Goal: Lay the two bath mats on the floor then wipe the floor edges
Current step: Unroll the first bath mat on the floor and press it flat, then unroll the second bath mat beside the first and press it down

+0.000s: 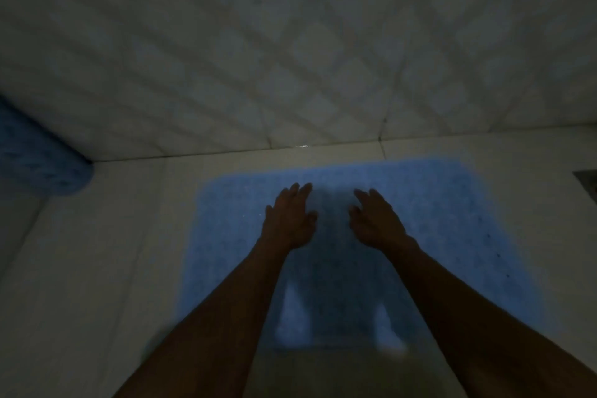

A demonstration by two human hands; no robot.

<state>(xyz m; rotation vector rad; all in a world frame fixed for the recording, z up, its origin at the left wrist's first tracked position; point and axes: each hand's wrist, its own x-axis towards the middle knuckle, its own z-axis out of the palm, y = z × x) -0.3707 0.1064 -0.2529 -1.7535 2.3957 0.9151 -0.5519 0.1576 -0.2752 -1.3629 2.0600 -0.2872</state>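
Blue bath mat, spread flat: soft-looking, matt, faintly mottled surface with a few small dark specks toward its right side; fibre or rubber cannot be told in the blur. Second blue mat, at left edge: same matt blue, dimpled texture. Floor: pale tile, smooth, dull sheen, thin grout lines. Wall: pale tile with a faint diamond relief pattern, low gloss. Grey metallic-looking plate at right edge, partly cut off.
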